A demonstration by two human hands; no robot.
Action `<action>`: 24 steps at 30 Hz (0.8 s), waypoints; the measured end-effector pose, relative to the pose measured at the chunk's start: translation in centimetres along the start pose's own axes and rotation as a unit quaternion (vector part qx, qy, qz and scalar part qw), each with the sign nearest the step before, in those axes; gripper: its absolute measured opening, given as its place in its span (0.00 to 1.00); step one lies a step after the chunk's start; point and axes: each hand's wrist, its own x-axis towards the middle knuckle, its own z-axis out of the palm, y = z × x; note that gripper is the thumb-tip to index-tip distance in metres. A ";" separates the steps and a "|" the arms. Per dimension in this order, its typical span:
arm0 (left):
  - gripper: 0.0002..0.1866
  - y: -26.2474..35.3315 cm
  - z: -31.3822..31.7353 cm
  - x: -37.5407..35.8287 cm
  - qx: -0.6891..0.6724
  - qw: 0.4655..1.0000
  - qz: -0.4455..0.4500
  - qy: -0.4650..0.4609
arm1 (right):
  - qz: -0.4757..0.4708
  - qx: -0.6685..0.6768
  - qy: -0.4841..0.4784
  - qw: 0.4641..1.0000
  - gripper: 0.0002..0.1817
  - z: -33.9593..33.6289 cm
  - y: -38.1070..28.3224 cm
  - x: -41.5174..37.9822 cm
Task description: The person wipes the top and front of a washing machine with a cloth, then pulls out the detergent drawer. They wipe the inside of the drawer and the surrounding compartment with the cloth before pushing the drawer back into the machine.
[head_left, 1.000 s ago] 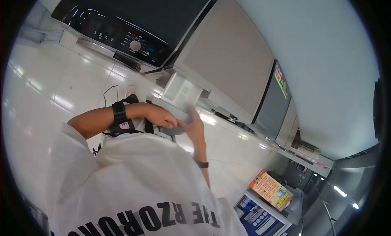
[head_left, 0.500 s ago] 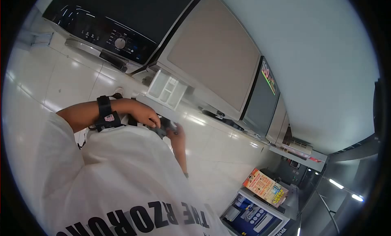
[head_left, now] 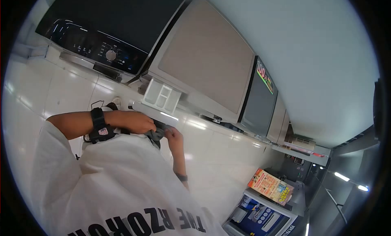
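Note:
In the head view my left hand [head_left: 142,123] is closed on a bunched grey cloth [head_left: 155,135] in front of my white shirt. My right hand [head_left: 174,137] pinches the right side of the same cloth with its fingertips. A black strap with a small box [head_left: 99,132] is around my left wrist, and a dark band [head_left: 181,177] circles the right one. Just beyond my hands, a white detergent drawer [head_left: 162,96] is pulled out of a washing machine [head_left: 207,52]. Part of the cloth is hidden behind my fingers.
At upper left stands a black washer with a control dial [head_left: 110,55]. A dark grey machine [head_left: 260,99] with a price sticker continues the row. Glossy tiles [head_left: 220,154] cover the floor. A blue and white display unit [head_left: 258,215] with an orange poster [head_left: 271,186] stands at lower right.
The view has shifted slightly. My right hand, blurred before, now shows plainly with its fingers on the cloth, and its wristband has come into clearer view. The drawer stays pulled out.

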 end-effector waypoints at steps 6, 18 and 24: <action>0.18 -1.7 -1.2 1.4 0.098 0.986 0.002 0.136 | -0.035 -0.019 0.059 0.997 0.10 0.5 -1.3 4.1; 0.11 -3.2 -5.1 4.2 0.046 0.954 -0.074 0.287 | -0.084 -0.040 0.042 0.995 0.22 2.3 0.6 13.2; 0.10 -2.3 -5.4 4.6 0.004 0.948 -0.092 0.304 | -0.079 -0.093 0.033 0.992 0.22 2.5 2.5 13.9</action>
